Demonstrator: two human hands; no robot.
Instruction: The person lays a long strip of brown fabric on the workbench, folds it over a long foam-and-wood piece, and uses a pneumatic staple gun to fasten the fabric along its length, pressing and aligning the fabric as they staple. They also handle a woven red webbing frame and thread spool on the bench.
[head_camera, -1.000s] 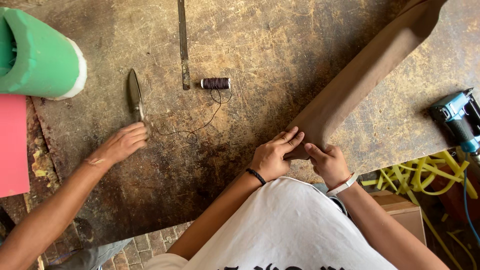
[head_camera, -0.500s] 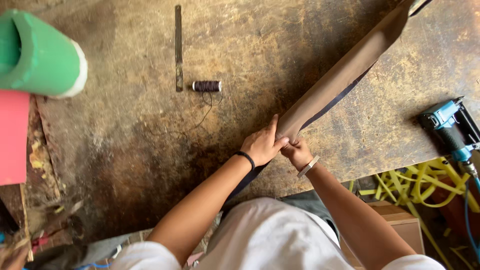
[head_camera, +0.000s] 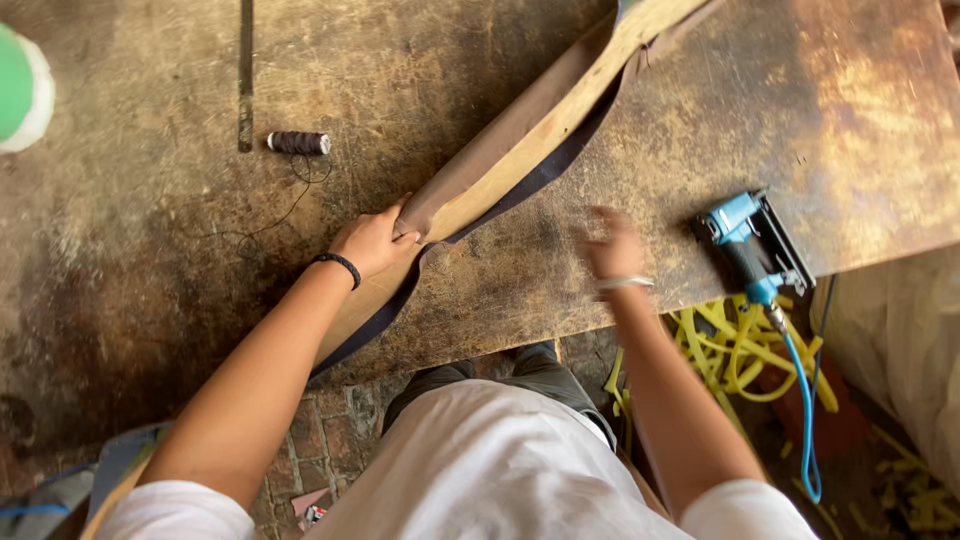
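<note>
Stained wooden workbench lies under us. Our left hand presses flat on the long wooden strip with dark fabric. Our right hand, blurred, hangs near the blue stapler; we cannot tell its grip.

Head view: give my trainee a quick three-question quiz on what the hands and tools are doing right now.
1. True or false: the left hand presses on the fabric-covered wooden strip.
2. Which tool lies nearest the right hand? A) blue pneumatic stapler B) spool of dark thread C) metal ruler
3. Fill in: the right hand holds ____.

Key: 1 true; 2 A; 3 nothing. It is blurred above the worktable, apart from the stapler.
</note>
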